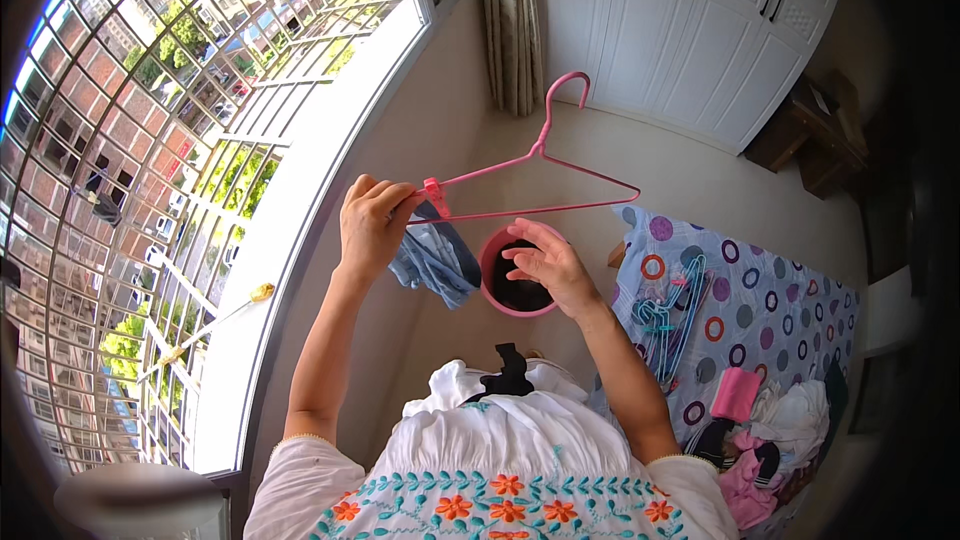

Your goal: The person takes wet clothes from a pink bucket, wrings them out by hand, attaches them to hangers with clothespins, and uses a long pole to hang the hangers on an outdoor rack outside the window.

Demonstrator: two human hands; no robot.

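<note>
My left hand (379,221) grips the left end of a pink clothes hanger (559,159), whose hook points up and away from me. A pink clip (435,197) sits on the hanger just beside my fingers. A blue garment (436,259) hangs below that end; how it is attached is hidden. My right hand (551,266) is raised under the hanger's bottom bar with its fingers apart, holding nothing. Beneath it on the floor stands a pink bucket (491,298) with something dark inside.
At the right, a patterned cloth (739,296) bears blue hangers (679,315) and a pile of clothes (791,420). A barred window (187,202) lies to the left. White cabinets (660,30), a curtain (514,30) and brown wooden furniture (806,131) stand farther off.
</note>
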